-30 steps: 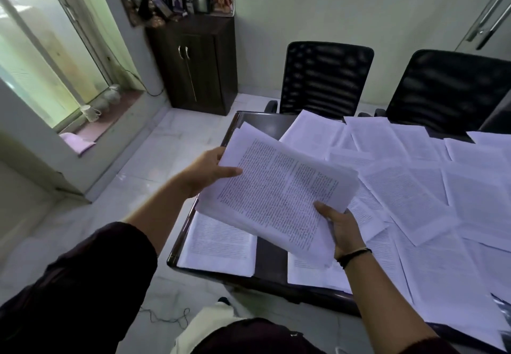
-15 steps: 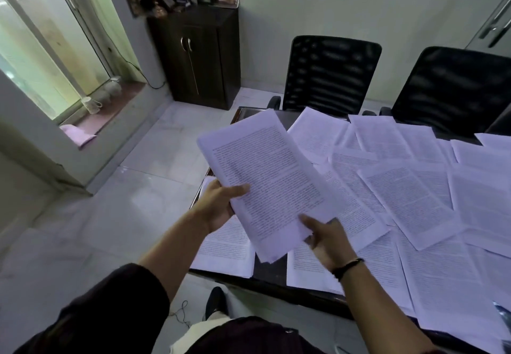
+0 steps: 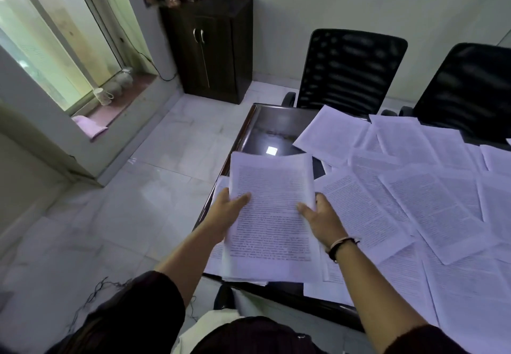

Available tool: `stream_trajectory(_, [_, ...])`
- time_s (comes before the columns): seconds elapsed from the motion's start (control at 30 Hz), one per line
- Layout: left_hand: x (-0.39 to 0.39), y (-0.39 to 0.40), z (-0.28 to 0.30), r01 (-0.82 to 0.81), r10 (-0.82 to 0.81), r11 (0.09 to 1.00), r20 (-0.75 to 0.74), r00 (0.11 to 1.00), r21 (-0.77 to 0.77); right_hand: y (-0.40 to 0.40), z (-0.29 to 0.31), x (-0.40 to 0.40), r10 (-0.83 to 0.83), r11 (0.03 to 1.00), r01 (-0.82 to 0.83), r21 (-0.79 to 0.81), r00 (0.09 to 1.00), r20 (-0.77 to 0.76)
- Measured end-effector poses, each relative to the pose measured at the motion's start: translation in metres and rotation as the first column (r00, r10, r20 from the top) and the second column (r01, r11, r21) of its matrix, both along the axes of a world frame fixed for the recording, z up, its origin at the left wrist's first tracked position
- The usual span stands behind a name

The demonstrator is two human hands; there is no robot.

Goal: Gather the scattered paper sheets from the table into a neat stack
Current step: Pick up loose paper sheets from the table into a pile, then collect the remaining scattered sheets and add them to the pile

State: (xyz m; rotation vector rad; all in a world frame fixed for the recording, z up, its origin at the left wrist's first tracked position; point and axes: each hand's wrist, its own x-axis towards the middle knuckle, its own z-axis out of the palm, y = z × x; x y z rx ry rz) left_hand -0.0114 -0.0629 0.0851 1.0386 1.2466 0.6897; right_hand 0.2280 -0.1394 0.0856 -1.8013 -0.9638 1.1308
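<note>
While loose sheets [image 3: 431, 210] cover the table [image 3: 276, 127], left hand [image 3: 225, 212] and right hand [image 3: 322, 215] grip a paper stack [image 3: 272, 215] by its sides; thumbs on top.

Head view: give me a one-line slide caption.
Both hands, left hand and right hand, hold a paper stack above scattered sheets.

White sheets [image 3: 431, 210] with black print, glossy dark table [image 3: 265, 129]; black mesh chairs [image 3: 351, 71]
</note>
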Motion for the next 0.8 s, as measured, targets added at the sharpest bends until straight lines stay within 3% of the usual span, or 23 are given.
stream_trajectory(0.1, [-0.026, 0.009, -0.024, 0.027, 0.034, 0.991, -0.447, 0.894, 0.130, 0.003, -0.034, -0.036, -0.025, 0.997, 0.032, -0.077, 0.996, 0.081])
stream_trajectory(0.2, [-0.049, 0.023, -0.041, 0.033, 0.045, 0.991, -0.557, 0.829, 0.130, 0.013, -0.057, -0.060, -0.031, 0.986, 0.055, -0.160, 0.988, 0.152])
stream_trajectory(0.43, [-0.061, 0.047, -0.060, 0.108, -0.017, 0.990, -0.708, 0.706, 0.085, 0.026, -0.076, -0.073, 0.050, 0.955, 0.060, -0.289, 0.932, 0.359])
stream_trajectory(0.6, [-0.015, 0.050, -0.048, 0.258, -0.078, 0.944, -0.624, 0.778, 0.204, 0.008, -0.057, -0.033, -0.113, 0.934, 0.247, -0.259, 0.890, 0.443])
stream_trajectory(0.8, [0.080, 0.031, -0.053, 0.478, -0.352, 0.872, -0.545, 0.761, 0.106, -0.024, -0.046, 0.070, -0.231, 0.873, 0.424, -0.242, 0.795, 0.560])
